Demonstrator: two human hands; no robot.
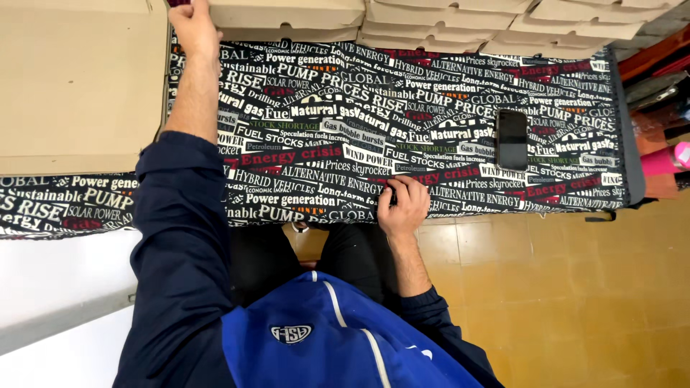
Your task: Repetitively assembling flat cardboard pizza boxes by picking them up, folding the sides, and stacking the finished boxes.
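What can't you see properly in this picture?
- Left hand, head view: its fingertips are cut off by the top edge, so what they touch is hidden.
- Right hand, head view: fingers curl at the patterned cloth edge; anything in its grip is hidden.
- Flat cardboard boxes, head view: cut off by the top edge.
- Black phone, head view: screen dark.

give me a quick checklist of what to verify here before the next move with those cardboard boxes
1. Left hand reaches the far boxes: ok, at their edge.
2. Left hand's grip: cannot tell, fingers hidden.
3. Right hand steady on the printed cloth: ok, at its near edge.
4. Phone out of the way: ok, lies flat, apart from both hands.
5. Flat cardboard on the left: ok, lies flat beside the arm.
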